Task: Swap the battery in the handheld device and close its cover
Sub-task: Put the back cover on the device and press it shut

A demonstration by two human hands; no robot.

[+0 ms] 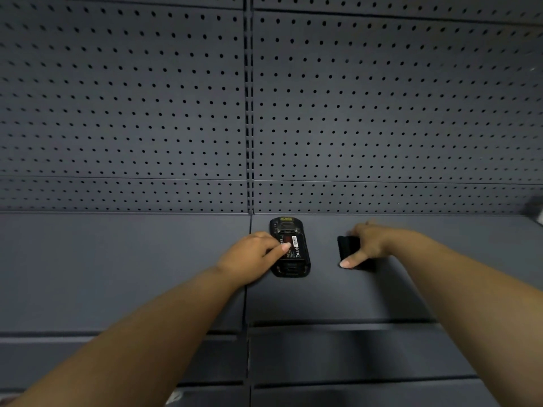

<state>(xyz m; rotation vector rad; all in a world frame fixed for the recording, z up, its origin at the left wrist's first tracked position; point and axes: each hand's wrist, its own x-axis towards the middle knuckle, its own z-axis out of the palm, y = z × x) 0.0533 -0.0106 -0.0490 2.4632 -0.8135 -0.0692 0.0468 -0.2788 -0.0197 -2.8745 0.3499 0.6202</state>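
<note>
I see the handheld device [290, 248] lying face down on the dark grey shelf [123, 268], close to the pegboard back wall [123, 107] and just right of the seam between the two shelf panels. Its long axis runs away from me. The back is uncovered, and a battery [291, 245] with a red and white label sits in the bay.

My left hand [251, 257] rests on the shelf against the device's left edge. The fingers are loosely curled rather than fisted, and the thumb [281, 248] reaches out over the battery, its tip resting on the label. The other fingers bend down along the left side of the housing. I cannot tell whether they press it or only lie against it. The hand is not closed around anything.

To the right, well apart from the device, my right hand [368, 243] is on a small black piece [348, 248] that looks like the battery cover, though it is a little blurred. The fingers arch over its top from behind, and the thumb [351, 261] stretches down and left along its near edge with the tip at the shelf. So the hand is pinching the piece between thumb and fingers, partly spread. I cannot make out whether the piece is lifted clear of the shelf or still touching it, since a dark shadow runs underneath.

Both forearms [164, 327] come in from the lower corners, bare.
</note>
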